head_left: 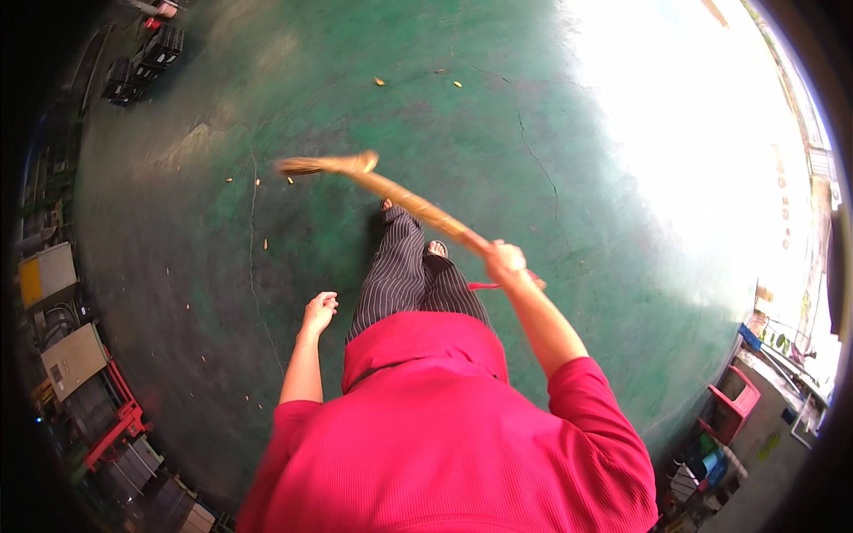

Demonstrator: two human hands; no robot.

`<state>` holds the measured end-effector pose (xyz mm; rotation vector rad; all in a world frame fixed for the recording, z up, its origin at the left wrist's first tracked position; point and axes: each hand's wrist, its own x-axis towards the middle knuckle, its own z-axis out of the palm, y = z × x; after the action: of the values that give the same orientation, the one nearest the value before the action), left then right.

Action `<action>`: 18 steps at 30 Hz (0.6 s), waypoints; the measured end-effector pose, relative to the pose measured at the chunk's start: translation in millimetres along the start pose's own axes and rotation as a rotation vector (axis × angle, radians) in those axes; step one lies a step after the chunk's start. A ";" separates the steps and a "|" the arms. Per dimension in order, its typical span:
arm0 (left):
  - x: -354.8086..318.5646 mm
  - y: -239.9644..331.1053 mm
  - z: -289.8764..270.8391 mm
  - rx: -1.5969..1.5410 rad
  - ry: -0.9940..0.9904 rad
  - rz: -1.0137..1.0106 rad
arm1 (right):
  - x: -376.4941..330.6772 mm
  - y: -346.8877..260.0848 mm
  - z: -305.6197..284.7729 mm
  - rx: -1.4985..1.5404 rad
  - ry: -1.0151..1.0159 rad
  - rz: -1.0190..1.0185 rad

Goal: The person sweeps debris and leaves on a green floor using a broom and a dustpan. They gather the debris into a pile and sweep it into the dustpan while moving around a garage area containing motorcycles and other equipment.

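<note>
Broom-like tool [418, 210] in the right hand [506, 258], above a green floor [444, 133]

The right hand is wrapped around the tan handle near its lower end, a red strip [484, 286] beside it. The tool slants away to the upper left, passing just beyond the wearer's feet; its head is blurred, and whether it touches the floor I cannot tell. The left hand [321, 313] is empty, its fingers loosely bent.

Small yellowish leaves [379, 82] lie scattered beyond and left of the tool. The striped trouser legs [391, 275] stand in the middle of the floor, nearest the handle. Along the left edge are black crates [160, 49], a yellow-and-grey box [46, 275], a beige cabinet [73, 360] and a red metal frame [120, 417]. A red plastic stool [736, 404] sits at the lower right, amid clutter.

Reddish marks [784, 200] in the glare at right are too washed out to read.
</note>
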<state>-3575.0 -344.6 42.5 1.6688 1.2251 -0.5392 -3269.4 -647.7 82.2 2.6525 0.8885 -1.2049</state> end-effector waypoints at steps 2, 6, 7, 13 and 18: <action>10.3 13.7 -9.1 0.026 0.000 -0.031 | 7.4 74.9 20.6 -0.048 0.114 0.246; 27.5 34.5 -15.5 0.013 0.009 -0.078 | -23.1 132.0 -15.7 0.158 0.283 0.398; 34.6 46.4 -16.4 0.019 -0.001 -0.065 | -8.3 144.8 -12.6 0.233 0.350 0.445; 87.9 79.3 -28.1 -0.013 -0.053 -0.050 | 112.6 181.7 -123.7 1.211 0.348 0.722; 137.4 124.2 -65.8 0.006 -0.038 -0.186 | 217.2 119.5 -183.4 1.046 0.191 0.758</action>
<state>-3420.5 -225.7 17.7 1.5509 1.3600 -0.6858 -2970.9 -586.9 34.6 3.2691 -1.0113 -1.3870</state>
